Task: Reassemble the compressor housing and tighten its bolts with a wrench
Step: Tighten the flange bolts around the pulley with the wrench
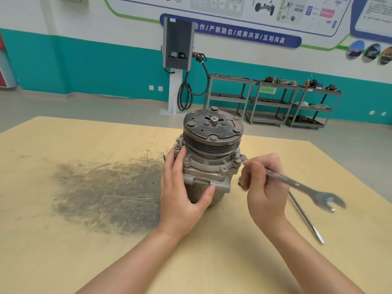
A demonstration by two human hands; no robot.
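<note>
My left hand (182, 187) wraps the upright compressor (209, 158) at table (63, 240) centre, thumb on its front. My right hand (265, 187), at its 3 o'clock, pinches a wrench (301, 185) whose far end meets a flange bolt (238, 160). A steel bar (305, 217) lies at 4 o'clock; a dark smear (106, 194) spreads at 9.

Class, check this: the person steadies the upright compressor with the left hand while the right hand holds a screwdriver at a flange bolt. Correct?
Not quite. The head view shows the right hand holding a wrench, not a screwdriver. The left hand does steady the upright compressor.
</note>
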